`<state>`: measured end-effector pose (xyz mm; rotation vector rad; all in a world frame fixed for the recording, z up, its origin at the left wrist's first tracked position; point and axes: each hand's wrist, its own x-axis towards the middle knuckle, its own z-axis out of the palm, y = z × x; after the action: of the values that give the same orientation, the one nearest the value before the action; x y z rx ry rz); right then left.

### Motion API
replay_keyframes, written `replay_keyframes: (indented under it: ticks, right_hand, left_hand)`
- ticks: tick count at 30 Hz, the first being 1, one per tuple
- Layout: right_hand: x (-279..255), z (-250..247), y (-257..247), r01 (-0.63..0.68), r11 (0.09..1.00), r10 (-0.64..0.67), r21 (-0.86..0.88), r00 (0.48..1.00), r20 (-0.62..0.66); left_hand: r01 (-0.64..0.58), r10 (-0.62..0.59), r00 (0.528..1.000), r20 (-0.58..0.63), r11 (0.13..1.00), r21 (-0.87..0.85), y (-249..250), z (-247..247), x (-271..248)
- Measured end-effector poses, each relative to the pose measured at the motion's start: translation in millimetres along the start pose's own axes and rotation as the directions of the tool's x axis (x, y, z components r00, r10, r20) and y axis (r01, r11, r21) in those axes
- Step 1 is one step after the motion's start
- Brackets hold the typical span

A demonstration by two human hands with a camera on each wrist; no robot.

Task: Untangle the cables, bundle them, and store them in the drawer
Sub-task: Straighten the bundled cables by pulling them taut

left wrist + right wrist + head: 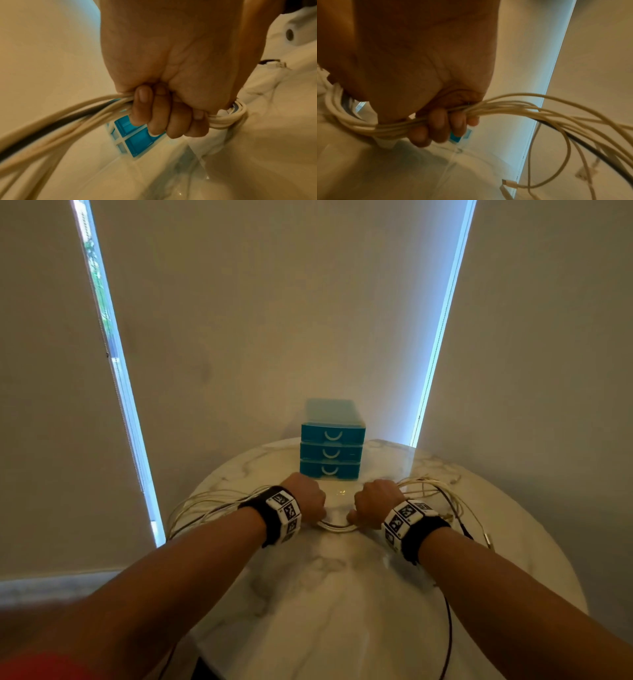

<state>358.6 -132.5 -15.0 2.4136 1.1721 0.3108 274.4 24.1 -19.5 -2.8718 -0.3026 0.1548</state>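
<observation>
Two fists, left hand (306, 495) and right hand (376, 499), grip cables (337, 527) (slack between).

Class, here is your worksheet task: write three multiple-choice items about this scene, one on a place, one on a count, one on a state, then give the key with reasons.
1. Where does the blue plastic drawer unit stand?
A. at the far edge of the round white marble table
B. on the floor
C. on a chair

2. How many drawers does it have?
A. two
B. three
C. five

3. What state are the drawers in?
A. all closed
B. top one open
C. removed

Key: 1 A, it sits beyond the left hand and right hand, which grip the bunch of white cables; 2 B, three handles are stacked; 3 A, all fronts are flush.
</observation>
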Motion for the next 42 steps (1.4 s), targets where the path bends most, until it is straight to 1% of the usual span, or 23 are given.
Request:
replay_keyframes:
  ticks: [3, 5, 6, 8, 9, 11, 12, 13, 15, 16, 17, 19, 22, 23, 24, 26, 28, 30, 32, 35, 38, 40, 42]
  right_hand:
    - [1, -5, -6, -0.004, 1.0, 0.004, 0.015, 1.0, -0.02]
    - [7, -1, -13, -0.011, 0.969, 0.029, 0.246, 0.997, -0.073]
    - [10, 0, -19, -0.006, 0.898, 0.046, 0.44, 0.996, -0.082]
    - [15, -6, -32, 0.015, 0.614, 0.094, 0.789, 0.991, -0.092]
    - [17, -13, -36, 0.014, 0.451, 0.111, 0.893, 0.991, -0.071]
    - [19, -25, -40, -0.043, 0.143, 0.134, 0.989, 0.991, 0.024]
    - [17, -32, -41, -0.061, 0.085, 0.153, 0.995, 0.987, 0.047]
    - [19, -37, -41, -0.041, 0.148, 0.187, 0.988, 0.982, 0.013]
    - [24, -40, -39, 0.012, 0.49, 0.248, 0.872, 0.957, -0.152]
    - [26, -39, -37, 0.004, 0.632, 0.285, 0.775, 0.929, -0.236]
    - [27, -38, -34, -0.009, 0.723, 0.308, 0.69, 0.899, -0.311]
    - [26, -39, -20, -0.032, 0.817, 0.308, 0.575, 0.868, -0.389]
    - [19, -44, 8, -0.024, 0.895, 0.254, 0.446, 0.849, -0.463]
    - [16, -45, 13, -0.015, 0.916, 0.219, 0.4, 0.856, -0.469]
    - [13, -46, 13, -0.012, 0.941, 0.175, 0.339, 0.872, -0.457]
    - [13, -41, 2, 0.03, 0.985, 0.041, 0.17, 0.917, -0.397]
    - [14, -35, -13, 0.064, 0.994, -0.028, 0.094, 0.939, -0.341]
    - [13, -27, -23, 0.093, 0.992, -0.066, 0.083, 0.955, -0.29]
    - [10, -17, -26, 0.116, 0.99, -0.092, 0.083, 0.964, -0.25]
    - [6, -5, -15, 0.037, 0.982, 0.01, 0.187, 0.97, -0.243]
    - [6, 0, 8, -0.06, 0.963, 0.129, 0.261, 0.959, -0.254]
    - [8, -5, 15, -0.089, 0.945, 0.185, 0.314, 0.939, -0.291]
    - [9, -13, 13, -0.078, 0.939, 0.194, 0.335, 0.925, -0.328]
  left_hand:
    - [0.023, -0.024, 0.999, -0.031, 0.999, -0.042, -3, -2, 1]
    - [0.022, -0.023, 0.999, -0.043, 0.999, -0.028, -5, -5, 0]
    - [0.015, -0.017, 0.998, -0.054, 0.999, -0.044, -7, -7, 1]
    - [0.01, -0.02, 0.997, -0.073, 0.99, -0.143, -11, -17, -1]
    - [0.01, -0.025, 0.997, -0.071, 0.978, -0.206, -15, -23, -1]
    - [-0.003, -0.024, 0.997, -0.07, 0.934, -0.358, -27, -31, 1]
    - [-0.018, -0.023, 0.996, -0.088, 0.895, -0.446, -33, -33, 0]
    - [-0.033, -0.034, 0.993, -0.116, 0.849, -0.528, -37, -35, -1]
    - [-0.039, -0.076, 0.988, -0.135, 0.723, -0.689, -42, -35, -6]
    - [-0.024, -0.075, 0.993, -0.094, 0.645, -0.764, -43, -34, -8]
    - [0.015, -0.059, 0.998, -0.023, 0.571, -0.821, -45, -33, -11]
    - [0.126, -0.013, 0.991, 0.136, 0.468, -0.875, -57, -21, -12]
    - [0.202, 0.034, 0.97, 0.241, 0.437, -0.876, -82, -3, -18]
    - [0.198, 0.023, 0.971, 0.239, 0.489, -0.85, -87, -2, -21]
    - [0.177, -0.005, 0.977, 0.215, 0.588, -0.79, -88, -6, -23]
    - [0.146, -0.093, 0.988, 0.127, 0.84, -0.523, -81, -18, -24]
    - [0.119, -0.122, 0.992, -0.009, 0.983, -0.14, -68, -29, -24]
    - [0.026, -0.008, 0.991, -0.134, 0.991, 0.13, -51, -31, -23]
    - [-0.029, 0.069, 0.98, -0.189, 0.978, 0.208, -40, -24, -18]
    - [0.004, 0.012, 0.979, -0.203, 0.997, 0.077, -48, -2, -8]
    - [0.03, -0.046, 0.995, -0.091, 0.985, -0.172, -61, 18, 2]
    - [-0.077, 0.024, 0.989, -0.144, 0.924, -0.374, -51, 14, 6]
    - [-0.245, 0.108, 0.958, -0.265, 0.791, -0.561, -27, -1, 10]
